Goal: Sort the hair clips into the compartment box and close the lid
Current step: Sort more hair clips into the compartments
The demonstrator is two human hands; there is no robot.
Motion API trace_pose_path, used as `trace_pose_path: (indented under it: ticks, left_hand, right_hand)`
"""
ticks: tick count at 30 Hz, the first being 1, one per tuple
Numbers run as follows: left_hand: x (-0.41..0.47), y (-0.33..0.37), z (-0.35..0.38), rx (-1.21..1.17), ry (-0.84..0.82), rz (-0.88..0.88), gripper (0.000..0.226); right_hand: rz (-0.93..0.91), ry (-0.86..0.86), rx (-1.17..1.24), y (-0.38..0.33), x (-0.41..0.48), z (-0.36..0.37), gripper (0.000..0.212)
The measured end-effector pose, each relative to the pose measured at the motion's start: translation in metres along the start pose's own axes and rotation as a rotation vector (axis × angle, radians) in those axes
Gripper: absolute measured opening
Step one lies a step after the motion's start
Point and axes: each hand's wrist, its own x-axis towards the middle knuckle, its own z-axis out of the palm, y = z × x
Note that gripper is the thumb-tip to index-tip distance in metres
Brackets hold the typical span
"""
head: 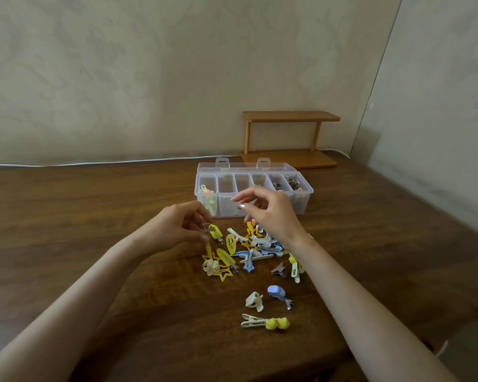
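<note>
Hair clips (255, 249) lie in a loose heap on the wooden table (94, 216), just in front of the clear compartment box (253, 193), whose lid stands open at the back. The left hand (177, 227) pinches a small brownish clip (207, 228) between thumb and fingers, at the heap's left edge. The right hand (271, 213) hovers above the heap's far side, near the box front, fingers loosely curled; whether it holds anything cannot be told. A wooden shelf (290, 139) stands behind the box.

Clips (255, 250) before box (253, 194)
</note>
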Motion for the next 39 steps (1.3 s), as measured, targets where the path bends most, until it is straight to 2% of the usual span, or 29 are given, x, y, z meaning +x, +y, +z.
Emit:
trace_pose_path:
  ticks: [4,7,10,14,22,27,30,32,35,39]
  left_hand:
    - [-0.001,0.004,0.005,-0.194,-0.024,-0.011,0.030]
    - [-0.002,0.010,0.007,-0.291,-0.023,-0.029,0.025]
    - [-0.002,0.013,0.008,-0.340,-0.009,-0.031,0.019]
    - [-0.002,0.014,0.011,-0.414,0.045,-0.040,0.020]
    - [0.000,0.013,0.015,-0.437,0.192,-0.066,0.009]
    - [0.001,0.009,0.016,-0.354,0.215,-0.068,0.006]
    - [0.001,0.009,0.018,-0.312,0.205,-0.051,0.007]
    - [0.001,0.010,0.019,-0.290,0.206,-0.042,0.007]
    - [0.001,0.009,0.019,-0.264,0.215,-0.035,0.006]
    - [0.002,0.007,0.017,-0.155,0.261,-0.018,0.008]
  right_hand:
    - [-0.017,-0.165,-0.002,-0.001,-0.003,0.005,0.029]
    - [-0.032,-0.283,-0.021,-0.003,-0.005,0.010,0.037]
    - [-0.044,-0.294,-0.038,-0.004,-0.005,0.010,0.038]
    - [-0.040,-0.292,-0.008,-0.007,-0.006,0.009,0.028]
    - [-0.018,-0.147,-0.015,-0.001,-0.002,0.003,0.023]
    - [0.046,0.249,-0.057,0.009,0.011,-0.019,0.023]
    - [0.052,0.402,-0.227,0.018,0.023,-0.033,0.021]
    - [0.051,0.413,-0.324,0.021,0.030,-0.037,0.022]
    - [0.055,0.340,-0.512,0.021,0.039,-0.036,0.027]
    - [0.021,0.339,-0.557,0.021,0.037,-0.033,0.028]
